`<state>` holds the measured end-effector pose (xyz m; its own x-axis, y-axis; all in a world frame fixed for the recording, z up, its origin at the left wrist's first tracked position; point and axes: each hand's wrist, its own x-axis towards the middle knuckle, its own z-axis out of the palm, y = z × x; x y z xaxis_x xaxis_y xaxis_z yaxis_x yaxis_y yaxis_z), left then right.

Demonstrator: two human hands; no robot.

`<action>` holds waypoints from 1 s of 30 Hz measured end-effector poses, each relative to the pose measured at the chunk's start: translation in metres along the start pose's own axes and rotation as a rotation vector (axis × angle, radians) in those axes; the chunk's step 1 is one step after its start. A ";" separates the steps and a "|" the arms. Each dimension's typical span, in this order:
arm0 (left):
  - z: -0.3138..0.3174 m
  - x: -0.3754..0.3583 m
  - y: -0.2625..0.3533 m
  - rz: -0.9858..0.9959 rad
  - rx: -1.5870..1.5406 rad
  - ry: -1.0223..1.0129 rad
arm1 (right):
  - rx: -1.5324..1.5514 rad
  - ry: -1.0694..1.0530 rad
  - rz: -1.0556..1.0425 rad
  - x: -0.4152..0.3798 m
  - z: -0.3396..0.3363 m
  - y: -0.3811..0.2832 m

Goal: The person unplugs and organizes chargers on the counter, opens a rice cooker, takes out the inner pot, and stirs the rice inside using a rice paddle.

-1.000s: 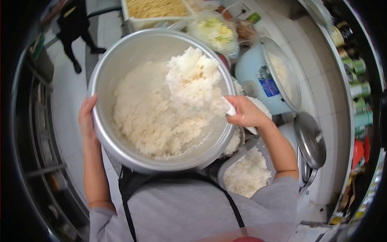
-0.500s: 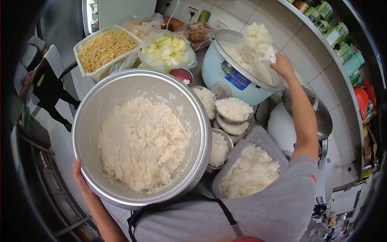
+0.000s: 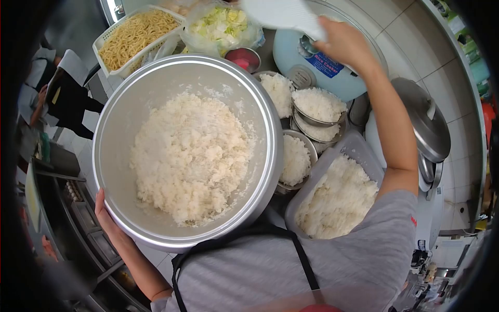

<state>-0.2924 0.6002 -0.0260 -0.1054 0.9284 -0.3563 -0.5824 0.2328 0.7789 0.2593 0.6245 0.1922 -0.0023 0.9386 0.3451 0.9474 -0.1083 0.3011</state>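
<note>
A wide metal pot point(image 3: 267, 156) with cooked rice point(image 3: 192, 156) in it fills the middle left. My left hand point(image 3: 105, 210) holds the pot's lower left rim. My right hand point(image 3: 345, 44) is closed on the handle of a white paddle point(image 3: 283, 15), blurred at the top edge, and no clump of rice shows on its visible part. Behind that hand stands a light blue rice cooker point(image 3: 291, 54), its inside mostly hidden. Several metal bowls of rice point(image 3: 318, 105) sit right of the pot, next to a grey tub point(image 3: 357, 148) of rice.
Noodles fill a white basket point(image 3: 97, 48) at the upper left, beside a plastic bag of chopped cabbage point(image 3: 218, 26). A red bowl point(image 3: 243, 60) lies behind the pot. At the right is a metal lid point(image 3: 423, 119). Another person point(image 3: 67, 99) stands far left.
My right hand has swung left and up with the paddle, and the rice clump no longer shows on it. The view has shifted, while my left hand still holds the pot rim.
</note>
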 end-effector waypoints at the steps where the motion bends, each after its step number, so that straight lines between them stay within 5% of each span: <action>1: -0.002 -0.002 0.005 -0.025 -0.017 -0.013 | 0.050 -0.064 -0.074 -0.002 0.001 -0.017; 5: -0.002 -0.013 0.027 -0.068 -0.028 -0.059 | 0.040 -0.102 -0.239 0.010 0.011 -0.045; 8: -0.023 0.003 0.036 -0.154 -0.122 -0.053 | 0.358 -0.120 -0.361 0.032 0.023 -0.086; 10: -0.028 0.009 0.033 -0.139 -0.113 -0.008 | 0.700 -0.360 -0.343 0.044 0.026 -0.128; 13: -0.021 0.005 0.028 -0.129 -0.163 0.016 | 0.734 -0.454 -0.455 0.061 0.055 -0.185; 17: -0.007 -0.003 0.023 -0.018 -0.144 -0.027 | 0.594 -0.428 -0.729 0.081 0.116 -0.249; 19: 0.002 -0.013 0.012 0.142 -0.098 0.021 | 0.520 -0.748 -0.347 0.076 0.122 -0.300; 24: 0.018 -0.027 0.003 0.175 -0.139 0.143 | 0.527 -0.907 -0.521 0.004 0.100 -0.327; 28: 0.024 -0.033 0.001 0.176 -0.162 0.130 | 0.283 -0.949 -1.036 -0.057 0.075 -0.304; 30: 0.038 -0.041 0.002 0.187 -0.152 0.187 | 0.243 -0.895 -0.942 -0.046 0.062 -0.297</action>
<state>-0.2584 0.5739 0.0098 -0.3604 0.8782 -0.3143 -0.6517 0.0040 0.7584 -0.0020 0.6342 0.0322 -0.5654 0.5227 -0.6380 0.7326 0.6737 -0.0973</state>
